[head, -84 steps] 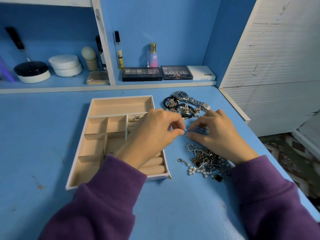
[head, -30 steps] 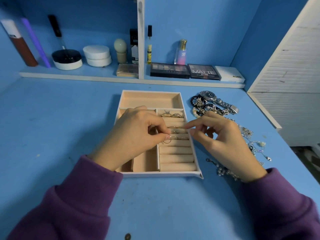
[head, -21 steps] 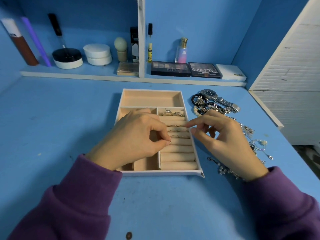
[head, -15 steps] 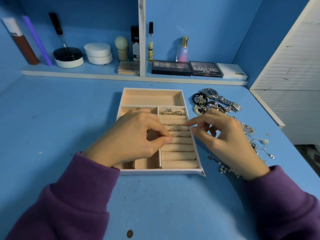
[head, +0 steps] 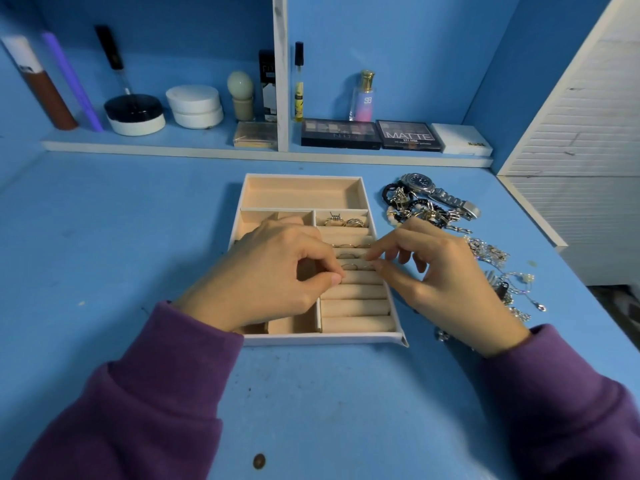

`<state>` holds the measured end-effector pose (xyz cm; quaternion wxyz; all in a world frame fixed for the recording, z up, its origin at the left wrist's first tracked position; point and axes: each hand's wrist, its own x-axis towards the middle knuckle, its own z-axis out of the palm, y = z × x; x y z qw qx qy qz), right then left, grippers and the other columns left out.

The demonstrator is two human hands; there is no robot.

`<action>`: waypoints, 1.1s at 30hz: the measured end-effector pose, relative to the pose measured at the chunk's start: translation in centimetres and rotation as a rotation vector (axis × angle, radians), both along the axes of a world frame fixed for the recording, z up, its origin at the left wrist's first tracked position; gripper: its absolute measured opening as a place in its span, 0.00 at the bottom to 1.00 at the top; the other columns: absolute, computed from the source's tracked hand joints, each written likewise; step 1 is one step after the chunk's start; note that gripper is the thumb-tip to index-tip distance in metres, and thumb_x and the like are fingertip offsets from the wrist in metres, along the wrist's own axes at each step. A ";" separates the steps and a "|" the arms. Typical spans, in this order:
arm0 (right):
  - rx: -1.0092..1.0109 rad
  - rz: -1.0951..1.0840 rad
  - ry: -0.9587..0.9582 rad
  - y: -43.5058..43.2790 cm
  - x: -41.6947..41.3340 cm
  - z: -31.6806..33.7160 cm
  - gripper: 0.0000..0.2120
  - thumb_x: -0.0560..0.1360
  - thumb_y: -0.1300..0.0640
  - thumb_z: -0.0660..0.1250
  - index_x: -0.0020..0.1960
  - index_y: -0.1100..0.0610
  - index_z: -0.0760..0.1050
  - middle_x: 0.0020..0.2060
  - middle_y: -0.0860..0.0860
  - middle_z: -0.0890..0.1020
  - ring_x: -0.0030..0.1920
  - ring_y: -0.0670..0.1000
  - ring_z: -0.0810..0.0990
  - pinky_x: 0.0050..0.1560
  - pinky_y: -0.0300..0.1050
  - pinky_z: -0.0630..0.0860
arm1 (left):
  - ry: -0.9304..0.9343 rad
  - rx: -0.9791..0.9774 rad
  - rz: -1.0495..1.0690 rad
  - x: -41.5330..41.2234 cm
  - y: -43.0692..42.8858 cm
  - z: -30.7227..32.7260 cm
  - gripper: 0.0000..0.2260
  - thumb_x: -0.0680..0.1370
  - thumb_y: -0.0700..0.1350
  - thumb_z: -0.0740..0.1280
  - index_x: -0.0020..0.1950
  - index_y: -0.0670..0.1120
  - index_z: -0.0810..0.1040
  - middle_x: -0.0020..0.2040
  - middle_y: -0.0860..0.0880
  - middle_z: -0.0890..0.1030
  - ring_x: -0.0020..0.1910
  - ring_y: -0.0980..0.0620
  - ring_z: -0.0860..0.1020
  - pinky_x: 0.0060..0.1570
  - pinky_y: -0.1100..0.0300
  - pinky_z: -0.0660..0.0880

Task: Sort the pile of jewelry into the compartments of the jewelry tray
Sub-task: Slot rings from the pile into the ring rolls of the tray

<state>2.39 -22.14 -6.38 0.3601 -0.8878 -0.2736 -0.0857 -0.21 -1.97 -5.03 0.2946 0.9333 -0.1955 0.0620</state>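
A beige jewelry tray [head: 322, 339] lies on the blue table. Its right side holds ring rolls [head: 356, 306] with several thin rings [head: 349, 246] pushed into the upper slots. Two chunkier rings [head: 343, 221] sit in the small compartment above them. My left hand [head: 273, 275] hovers over the tray's middle, thumb and forefinger pinched on a thin ring [head: 350, 267] standing in a roll slot. My right hand [head: 440, 282] holds nothing; its fingertips touch the same roll from the right. The jewelry pile [head: 429, 213] with a silver watch [head: 420, 183] lies right of the tray.
Silver chains [head: 491, 254] trail down the table's right side behind my right hand. A low shelf at the back carries makeup palettes [head: 408, 135], jars [head: 195, 105] and bottles. A white louvred panel [head: 588, 133] bounds the right.
My left hand carried the thin ring from the pile to the tray and pressed it down into a roll slot. My right hand followed and now steadies the roll.
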 end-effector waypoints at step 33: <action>0.279 -0.164 0.086 -4.2 1.6 1.3 0.08 0.73 0.62 0.67 0.43 0.50 0.80 0.35 0.48 0.77 0.34 0.48 0.72 0.36 0.46 0.68 | -0.068 -0.203 0.065 0.3 -0.4 0.8 0.05 0.70 0.51 0.66 0.42 0.56 0.81 0.36 0.60 0.78 0.39 0.59 0.73 0.36 0.71 0.67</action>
